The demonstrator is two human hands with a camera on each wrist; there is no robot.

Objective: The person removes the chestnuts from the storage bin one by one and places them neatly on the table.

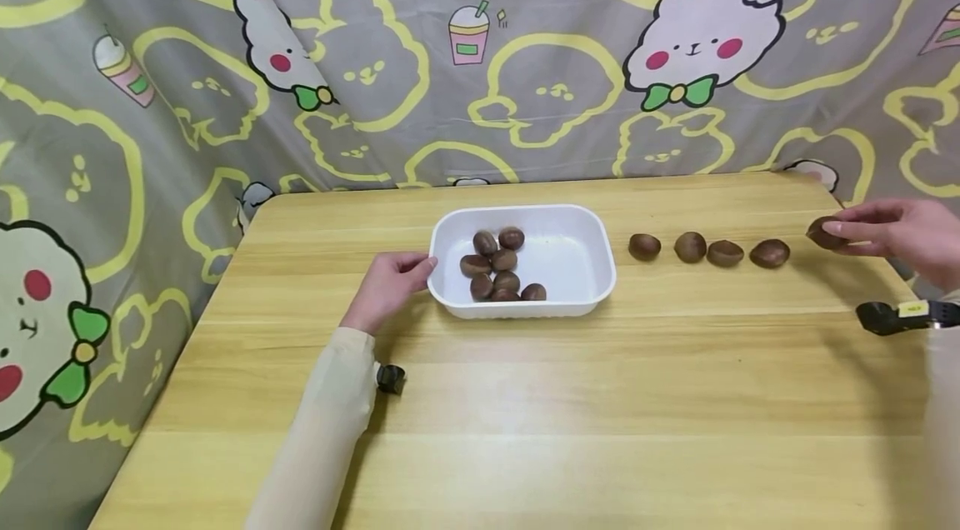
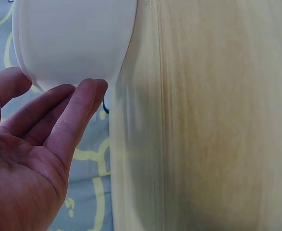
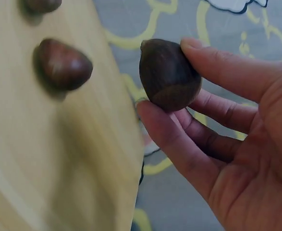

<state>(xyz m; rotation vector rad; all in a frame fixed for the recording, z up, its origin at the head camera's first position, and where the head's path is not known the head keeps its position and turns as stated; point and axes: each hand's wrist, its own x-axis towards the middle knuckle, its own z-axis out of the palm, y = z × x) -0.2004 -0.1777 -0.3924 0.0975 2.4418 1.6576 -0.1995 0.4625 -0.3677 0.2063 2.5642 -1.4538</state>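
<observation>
wooden table (image 1: 525, 397) in front of a cartoon-rabbit curtain (image 1: 480, 55). left hand (image 1: 386, 288) is touching the white tray's (image 1: 577, 263) left wall, fingers relaxed and straight; tray is holding chestnuts (image 1: 501, 265) mid-table. right hand (image 1: 896, 234) is pinching one chestnut (image 1: 823, 232) at the right edge, beside a row of four chestnuts (image 1: 707, 250).

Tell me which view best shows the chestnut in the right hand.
The right wrist view: the chestnut fills the frame, pinched between the right hand's thumb and fingers, off the table's edge. The head view shows it small and partly hidden at the fingertips. The left wrist view does not show it.
</observation>
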